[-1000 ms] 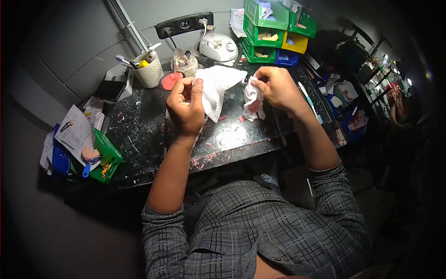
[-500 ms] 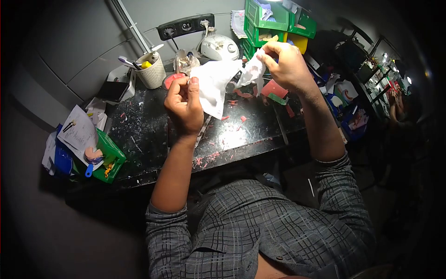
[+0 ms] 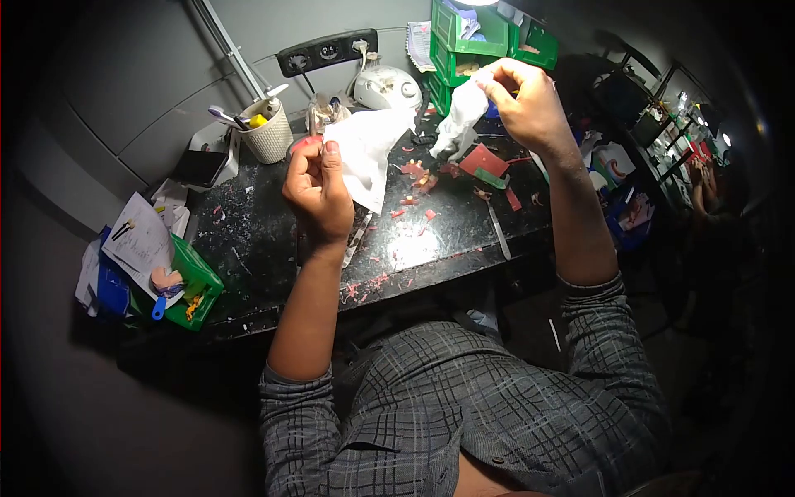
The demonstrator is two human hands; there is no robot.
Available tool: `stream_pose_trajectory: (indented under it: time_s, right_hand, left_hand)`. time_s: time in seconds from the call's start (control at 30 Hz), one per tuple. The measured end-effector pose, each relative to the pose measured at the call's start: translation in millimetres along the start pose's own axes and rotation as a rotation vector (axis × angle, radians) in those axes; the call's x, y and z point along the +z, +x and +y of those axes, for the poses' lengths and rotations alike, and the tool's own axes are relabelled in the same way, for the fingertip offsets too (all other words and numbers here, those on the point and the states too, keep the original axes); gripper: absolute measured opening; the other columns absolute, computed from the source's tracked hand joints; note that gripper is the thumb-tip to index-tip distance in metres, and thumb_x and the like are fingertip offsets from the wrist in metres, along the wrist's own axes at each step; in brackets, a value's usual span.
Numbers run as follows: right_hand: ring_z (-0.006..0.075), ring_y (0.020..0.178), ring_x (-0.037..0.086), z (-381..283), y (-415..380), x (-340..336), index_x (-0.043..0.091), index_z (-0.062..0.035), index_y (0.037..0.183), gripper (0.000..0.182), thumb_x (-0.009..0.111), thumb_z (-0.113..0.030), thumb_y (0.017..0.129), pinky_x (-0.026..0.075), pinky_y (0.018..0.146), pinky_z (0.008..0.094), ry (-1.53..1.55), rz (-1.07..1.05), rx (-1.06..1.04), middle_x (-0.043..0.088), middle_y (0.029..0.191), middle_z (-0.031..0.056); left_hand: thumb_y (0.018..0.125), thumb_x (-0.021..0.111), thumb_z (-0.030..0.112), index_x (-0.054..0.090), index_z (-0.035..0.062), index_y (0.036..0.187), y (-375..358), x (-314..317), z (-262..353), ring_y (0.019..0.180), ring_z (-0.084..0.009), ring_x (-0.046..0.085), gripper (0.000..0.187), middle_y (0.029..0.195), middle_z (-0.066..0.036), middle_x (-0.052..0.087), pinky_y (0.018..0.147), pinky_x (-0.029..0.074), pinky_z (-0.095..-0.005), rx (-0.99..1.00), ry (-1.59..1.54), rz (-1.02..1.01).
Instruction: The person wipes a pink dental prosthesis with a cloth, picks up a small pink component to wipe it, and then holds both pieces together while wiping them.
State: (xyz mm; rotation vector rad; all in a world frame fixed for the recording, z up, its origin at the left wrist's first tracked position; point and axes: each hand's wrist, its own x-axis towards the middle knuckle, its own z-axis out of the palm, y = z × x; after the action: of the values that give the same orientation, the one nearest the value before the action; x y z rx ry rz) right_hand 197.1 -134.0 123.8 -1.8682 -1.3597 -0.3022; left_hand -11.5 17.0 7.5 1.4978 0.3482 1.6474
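A white sheet (image 3: 363, 157), thin and bright, hangs from my left hand (image 3: 319, 186), its edge pinched between thumb and fingers. My right hand (image 3: 530, 103) is raised at the upper right, pinching a crumpled white piece (image 3: 464, 120) that dangles from the fingertips. The two white pieces hang apart. Below them on the black desk (image 3: 273, 240) lie a red sheet (image 3: 483, 161), a green piece (image 3: 492, 178), several red scraps (image 3: 421, 178) and a thin metal tool (image 3: 498, 232).
A woven cup with brushes (image 3: 267, 137) and a white device (image 3: 387, 87) stand at the back. Green bins (image 3: 468, 37) are stacked behind my right hand. A green tray (image 3: 195, 282) with papers (image 3: 141, 240) is at the left. Another person's hands (image 3: 702, 170) show at far right.
My hands have moved apart, the left one slightly left and the right one up and to the right. The gap between the two white pieces has widened, uncovering more red scraps.
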Motion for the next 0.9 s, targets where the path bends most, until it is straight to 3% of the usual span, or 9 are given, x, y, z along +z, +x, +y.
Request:
stream_pose_trajectory:
  time_s: [0.13,0.2,0.4,0.43,0.47,0.57,0.63,0.73,0.9]
  right_hand:
    - [0.0061,0.073,0.057,23,5,4,0.064,0.0023,0.092,0.014,0.062,-0.011,0.092,0.048,0.070,0.0237,0.144,0.107,0.008,0.066,0.079,0.0017]
    - [0.0128,0.073,0.064,35,8,-1,0.064,0.0023,0.090,0.009,0.061,-0.006,0.088,0.052,0.072,0.0287,0.159,0.134,-0.058,0.068,0.079,0.0080]
    - [0.0066,0.071,0.060,124,28,-30,0.066,0.0049,0.092,0.012,0.065,-0.006,0.089,0.048,0.065,0.0238,0.218,0.169,0.109,0.069,0.079,0.0060]
    - [0.0091,0.070,0.062,154,31,-29,0.067,0.0047,0.092,0.016,0.069,-0.011,0.087,0.048,0.066,0.0244,0.143,0.185,0.171,0.071,0.080,0.0106]
    - [0.0218,0.075,0.067,161,24,-31,0.066,0.0040,0.102,0.029,0.071,-0.019,0.086,0.051,0.071,0.0322,-0.096,0.198,0.259,0.070,0.088,0.0187]
    - [0.0416,0.109,0.057,162,-5,-3,0.053,-0.0015,0.129,0.053,0.070,-0.027,0.085,0.046,0.091,0.0481,-0.655,0.344,0.190,0.060,0.117,0.0275]
    - [0.0394,0.104,0.059,137,-24,22,0.058,-0.0012,0.122,0.048,0.070,-0.027,0.084,0.046,0.089,0.0471,-0.382,0.263,0.006,0.062,0.113,0.0257]
    - [0.0290,0.087,0.068,92,-46,60,0.069,-0.0002,0.095,0.029,0.074,-0.026,0.082,0.052,0.079,0.0367,0.090,-0.249,0.131,0.070,0.090,0.0164]
    - [0.0291,0.075,0.067,79,-54,90,0.068,-0.0001,0.086,0.032,0.083,-0.025,0.073,0.053,0.073,0.0360,-0.138,-0.425,0.254,0.069,0.080,0.0159]
  left_hand:
    - [0.094,0.062,0.007,0.064,-0.0040,0.092,0,0,-1,0.067,-0.0028,0.051,0.012,0.077,0.001,0.061,0.061,0.041,-0.0186,0.005,-0.007,0.003]
    - [0.094,0.062,0.007,0.064,-0.0040,0.092,0,1,-2,0.067,-0.0028,0.051,0.012,0.077,0.001,0.061,0.061,0.041,-0.0186,0.007,-0.006,0.001]
    - [0.094,0.061,0.008,0.064,-0.0040,0.091,0,0,-1,0.066,-0.0028,0.051,0.012,0.077,0.001,0.061,0.060,0.041,-0.0184,-0.004,-0.005,0.000]
    - [0.094,0.061,0.008,0.064,-0.0040,0.091,0,0,-1,0.066,-0.0028,0.051,0.012,0.076,0.001,0.061,0.060,0.041,-0.0184,-0.002,-0.012,0.000]
    - [0.094,0.061,0.007,0.064,-0.0040,0.091,0,1,-1,0.066,-0.0028,0.051,0.012,0.076,0.001,0.061,0.060,0.041,-0.0184,0.000,-0.020,0.002]
    - [0.095,0.060,0.006,0.063,-0.0037,0.089,0,0,-3,0.066,-0.0028,0.051,0.012,0.076,0.001,0.060,0.060,0.041,-0.0184,0.001,-0.034,-0.017]
    - [0.095,0.060,0.006,0.062,-0.0035,0.089,1,-1,-2,0.066,-0.0027,0.050,0.011,0.076,0.001,0.060,0.060,0.040,-0.0184,-0.001,-0.021,-0.026]
    - [0.094,0.060,0.005,0.061,-0.0032,0.088,-4,3,-2,0.067,-0.0027,0.050,0.010,0.077,0.001,0.060,0.060,0.040,-0.0183,-0.009,-0.025,-0.050]
    - [0.093,0.060,0.002,0.061,-0.0028,0.091,-3,3,-3,0.070,-0.0032,0.051,0.006,0.081,0.001,0.060,0.064,0.040,-0.0183,-0.029,-0.025,-0.094]
